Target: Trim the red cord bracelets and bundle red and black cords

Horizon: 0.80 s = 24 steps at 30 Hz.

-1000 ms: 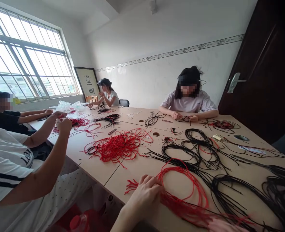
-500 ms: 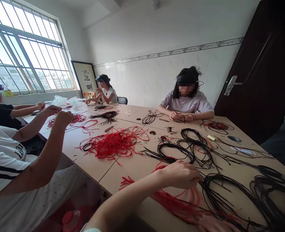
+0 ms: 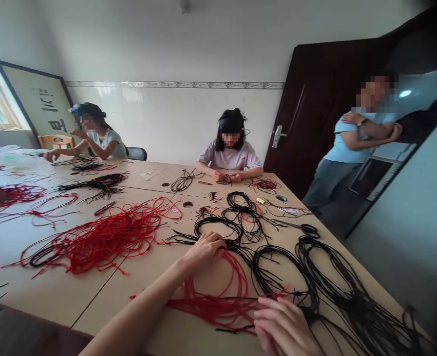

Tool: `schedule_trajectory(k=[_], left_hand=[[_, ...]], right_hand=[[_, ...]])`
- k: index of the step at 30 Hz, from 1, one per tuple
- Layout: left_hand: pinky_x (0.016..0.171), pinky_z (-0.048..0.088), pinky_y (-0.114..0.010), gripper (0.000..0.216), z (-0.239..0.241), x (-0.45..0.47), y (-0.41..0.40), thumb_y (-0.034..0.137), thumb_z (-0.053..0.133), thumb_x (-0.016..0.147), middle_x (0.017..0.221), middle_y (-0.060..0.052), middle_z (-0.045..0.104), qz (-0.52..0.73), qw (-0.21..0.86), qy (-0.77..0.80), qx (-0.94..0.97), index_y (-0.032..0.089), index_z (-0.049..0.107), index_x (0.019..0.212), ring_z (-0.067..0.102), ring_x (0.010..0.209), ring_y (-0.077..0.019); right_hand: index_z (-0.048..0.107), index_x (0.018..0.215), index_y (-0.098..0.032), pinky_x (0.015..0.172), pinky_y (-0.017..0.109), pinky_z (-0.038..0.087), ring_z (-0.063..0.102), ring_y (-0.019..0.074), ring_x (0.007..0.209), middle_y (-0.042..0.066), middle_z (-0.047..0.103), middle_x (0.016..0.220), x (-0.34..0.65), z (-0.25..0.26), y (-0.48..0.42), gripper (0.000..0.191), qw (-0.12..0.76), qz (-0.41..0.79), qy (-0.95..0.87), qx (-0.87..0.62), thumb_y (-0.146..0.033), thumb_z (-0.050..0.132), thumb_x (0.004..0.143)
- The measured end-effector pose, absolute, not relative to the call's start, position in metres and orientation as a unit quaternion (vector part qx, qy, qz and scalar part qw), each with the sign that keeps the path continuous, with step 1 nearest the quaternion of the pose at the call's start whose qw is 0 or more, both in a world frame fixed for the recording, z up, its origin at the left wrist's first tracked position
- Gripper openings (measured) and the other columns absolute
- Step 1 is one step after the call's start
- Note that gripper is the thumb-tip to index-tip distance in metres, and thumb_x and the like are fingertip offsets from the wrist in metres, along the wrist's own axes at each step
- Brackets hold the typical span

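Observation:
In front of me lies a bundle of red cords (image 3: pixel 207 307), bent into a loop at its upper right. My left hand (image 3: pixel 205 251) reaches across from the lower left. Its fingers curl down and close on the top of the red loop; the fingertips are partly hidden. At the lower right, my right hand (image 3: pixel 282 324) has its fingers stretched out beside the red cord ends, slightly blurred, with no clear grip showing. Black cord coils (image 3: pixel 255 252) lie just beyond and to the right of the red bundle, close to both hands.
A large red cord tangle (image 3: pixel 107 240) spreads on the left. Scissors (image 3: pixel 296 226) and a tape roll (image 3: pixel 281 198) lie toward the right edge. More black cords (image 3: pixel 346 291) stretch along that edge. Two people (image 3: pixel 230 148) sit across the table; another person (image 3: pixel 365 118) stands by the door.
My view has swung right, bringing the standing person into sight. My left hand has moved toward the upper end of the red cords, whose loop now shows. My right hand has come further into view.

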<state>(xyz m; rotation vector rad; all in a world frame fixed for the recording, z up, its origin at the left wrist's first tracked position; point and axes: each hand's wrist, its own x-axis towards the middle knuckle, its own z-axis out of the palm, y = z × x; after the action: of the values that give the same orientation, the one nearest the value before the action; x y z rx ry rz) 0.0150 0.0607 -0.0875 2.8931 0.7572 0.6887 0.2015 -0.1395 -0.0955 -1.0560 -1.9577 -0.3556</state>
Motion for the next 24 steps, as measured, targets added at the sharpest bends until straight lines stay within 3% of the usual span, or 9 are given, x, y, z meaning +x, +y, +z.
schedule_trajectory(k=[5, 9, 16, 24], left_hand=[[0.096, 0.049, -0.048, 0.024, -0.089, 0.013, 0.066, 0.025, 0.058, 0.093, 0.120, -0.009, 0.062, 0.230, 0.037, 0.270, 0.934, 0.016, 0.061, 0.115, 0.058, 0.113, -0.0250], [0.094, 0.049, -0.047, 0.019, -0.085, 0.005, 0.074, 0.024, 0.056, 0.094, 0.113, -0.008, 0.065, 0.224, 0.030, 0.296, 0.928, 0.016, 0.063, 0.109, 0.060, 0.108, -0.0235], [0.094, 0.048, -0.047, 0.020, -0.078, -0.003, 0.080, 0.025, 0.057, 0.093, 0.112, -0.007, 0.065, 0.204, 0.001, 0.342, 0.917, 0.016, 0.063, 0.111, 0.060, 0.107, -0.0235], [0.091, 0.049, -0.046, 0.018, -0.080, -0.004, 0.085, 0.031, 0.059, 0.092, 0.106, -0.007, 0.066, 0.156, -0.005, 0.406, 0.900, 0.015, 0.065, 0.099, 0.061, 0.103, -0.0229]], right_hand=[[0.062, 0.082, -0.019, 0.085, 0.033, 0.045, 0.065, 0.0189, 0.089, 0.004, 0.070, 0.086, 0.213, -0.043, -0.091, 0.019, 0.314, -0.003, -0.789, -0.528, -0.014, 0.048, 0.093], [0.068, 0.079, -0.019, 0.079, 0.031, 0.049, 0.065, 0.0195, 0.084, 0.004, 0.072, 0.084, 0.211, -0.054, -0.026, 0.012, 0.246, 0.033, -0.779, -0.575, -0.017, 0.061, 0.088], [0.069, 0.090, -0.016, 0.089, 0.035, 0.045, 0.061, 0.0239, 0.099, 0.009, 0.070, 0.094, 0.193, -0.082, -0.007, 0.017, 0.224, 0.030, -0.755, -0.616, -0.032, 0.063, 0.090], [0.070, 0.089, -0.018, 0.090, 0.036, 0.044, 0.060, 0.0235, 0.100, 0.009, 0.070, 0.098, 0.188, -0.085, -0.008, 0.013, 0.200, 0.033, -0.729, -0.654, -0.020, 0.057, 0.091]])
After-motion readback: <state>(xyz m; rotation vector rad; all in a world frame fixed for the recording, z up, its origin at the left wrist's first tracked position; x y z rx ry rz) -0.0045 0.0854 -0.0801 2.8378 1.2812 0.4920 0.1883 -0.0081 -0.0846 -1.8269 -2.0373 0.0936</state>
